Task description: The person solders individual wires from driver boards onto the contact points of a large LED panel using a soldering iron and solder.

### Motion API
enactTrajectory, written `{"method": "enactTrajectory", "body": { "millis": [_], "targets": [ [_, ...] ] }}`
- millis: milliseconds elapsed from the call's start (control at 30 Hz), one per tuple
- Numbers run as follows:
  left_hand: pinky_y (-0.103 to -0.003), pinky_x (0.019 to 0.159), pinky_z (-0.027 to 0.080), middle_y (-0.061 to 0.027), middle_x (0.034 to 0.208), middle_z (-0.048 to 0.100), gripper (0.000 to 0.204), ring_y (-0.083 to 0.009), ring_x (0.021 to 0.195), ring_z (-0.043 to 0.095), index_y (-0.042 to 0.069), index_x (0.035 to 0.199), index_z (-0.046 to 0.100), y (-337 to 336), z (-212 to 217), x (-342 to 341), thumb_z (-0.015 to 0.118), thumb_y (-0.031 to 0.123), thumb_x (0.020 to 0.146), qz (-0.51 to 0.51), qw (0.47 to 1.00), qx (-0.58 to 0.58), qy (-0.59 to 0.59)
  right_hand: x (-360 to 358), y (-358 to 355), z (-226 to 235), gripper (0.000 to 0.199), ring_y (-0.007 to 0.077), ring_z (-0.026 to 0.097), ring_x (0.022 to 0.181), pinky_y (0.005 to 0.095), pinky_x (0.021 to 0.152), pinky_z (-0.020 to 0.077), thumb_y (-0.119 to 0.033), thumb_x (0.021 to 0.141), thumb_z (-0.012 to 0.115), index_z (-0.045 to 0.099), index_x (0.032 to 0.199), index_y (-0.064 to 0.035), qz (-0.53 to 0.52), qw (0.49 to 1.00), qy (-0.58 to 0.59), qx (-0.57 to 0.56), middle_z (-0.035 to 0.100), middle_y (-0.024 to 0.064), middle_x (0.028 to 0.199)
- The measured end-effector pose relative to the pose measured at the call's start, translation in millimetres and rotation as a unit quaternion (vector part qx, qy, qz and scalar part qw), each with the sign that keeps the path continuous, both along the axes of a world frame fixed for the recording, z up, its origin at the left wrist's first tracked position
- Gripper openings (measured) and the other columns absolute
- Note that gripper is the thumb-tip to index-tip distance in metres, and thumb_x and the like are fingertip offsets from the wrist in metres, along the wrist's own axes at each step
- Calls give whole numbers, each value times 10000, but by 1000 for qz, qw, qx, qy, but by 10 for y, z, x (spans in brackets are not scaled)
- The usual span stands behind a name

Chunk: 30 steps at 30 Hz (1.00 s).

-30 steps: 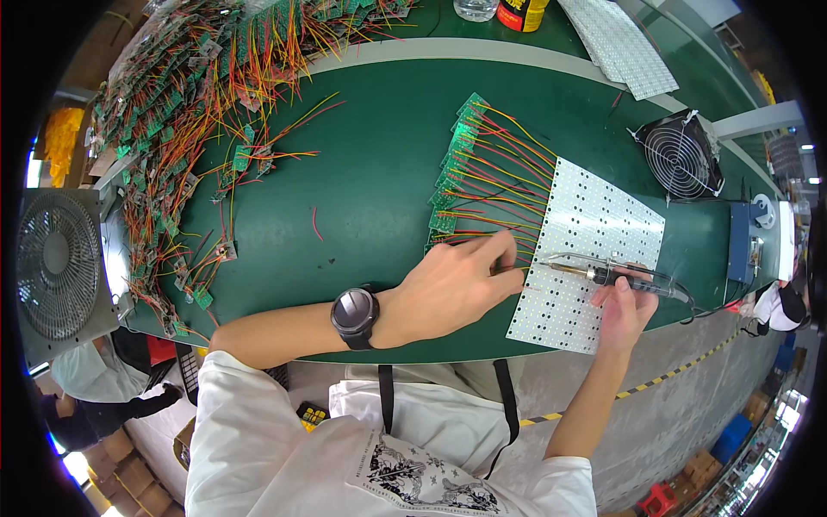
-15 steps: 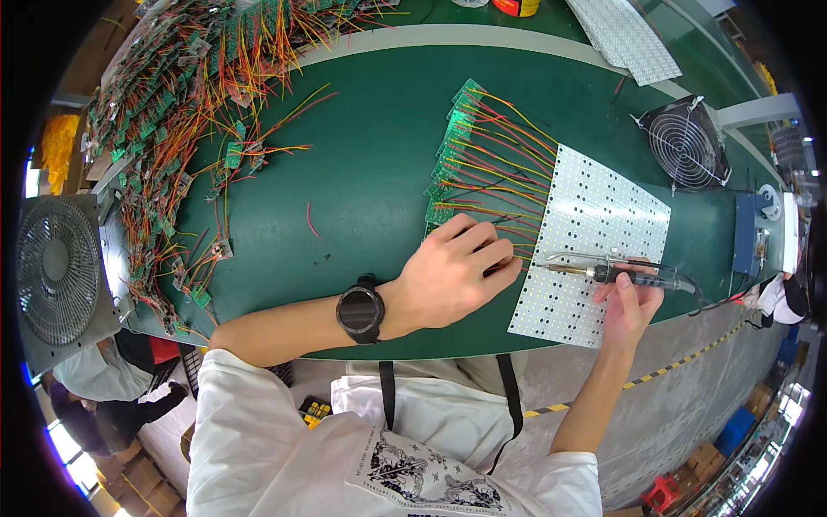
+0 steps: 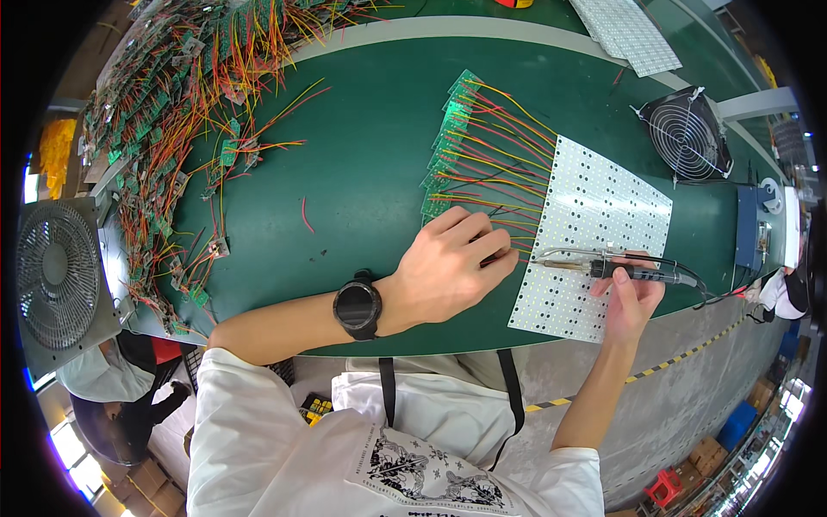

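My right hand grips a soldering iron with a black handle and a thin metal tube along its top. Its tip meets the left edge of a white LED panel dotted with small pads. Red, yellow and black wires run from that edge to a row of overlapping green circuit boards. My left hand, below a black watch-free knuckle line, has its fingers pinched on a wire end near the iron tip; the fingertips partly hide it. A black watch is on my left wrist.
A large heap of wired circuit boards covers the table's left side. A small black fan and a blue device stand at right. More white panels lie at the far right. A grey fan stands left; a person is behind it.
The view has shifted slightly, so the table items sit a little higher. Both hands keep nearly the same place at the panel's left edge, the iron still in my right hand.
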<state>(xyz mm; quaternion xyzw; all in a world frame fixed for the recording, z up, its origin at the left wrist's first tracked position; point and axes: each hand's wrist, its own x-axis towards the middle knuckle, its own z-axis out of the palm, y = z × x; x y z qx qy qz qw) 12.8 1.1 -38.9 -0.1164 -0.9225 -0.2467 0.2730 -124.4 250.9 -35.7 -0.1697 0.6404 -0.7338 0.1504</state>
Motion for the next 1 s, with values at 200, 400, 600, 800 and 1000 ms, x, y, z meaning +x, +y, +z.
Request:
{"method": "enactTrajectory", "body": {
  "millis": [200,400,600,800,1000],
  "targets": [
    [-317,634,433,0,826,597,242,-184,748,558,63,896,707,1,4,8,705,92,656,-1,1000,2,-5,-2,5,-11,209,216,627,545,299,481,519,-21,832,702,621,993,83,0,1000,-2,6,653,140,901],
    [-317,635,432,0,832,601,237,-183,749,556,60,899,705,6,8,11,704,92,663,-2,1000,0,-9,-6,18,-17,218,219,630,545,304,485,526,-29,832,709,620,994,87,8,1000,0,15,659,149,875],
    [-317,631,431,0,829,600,216,-183,746,555,60,887,703,13,3,15,704,89,672,-1,1000,-1,-10,-2,14,-20,222,226,630,541,306,481,530,-23,827,709,621,997,90,5,1000,-3,18,660,155,896],
    [-319,630,432,0,832,599,210,-184,744,553,59,885,702,5,-17,13,703,92,678,-1,1000,-1,-4,-18,45,-48,255,218,619,524,313,467,519,-53,840,688,606,1033,93,-16,999,-7,-33,657,163,930],
    [-322,660,440,-4,841,595,202,-188,767,558,59,888,698,-38,11,36,679,109,693,-4,1000,-8,-11,-34,-22,-54,266,218,600,529,322,461,497,-58,852,670,601,1058,95,-16,999,6,-29,658,166,928]
  ]
}}
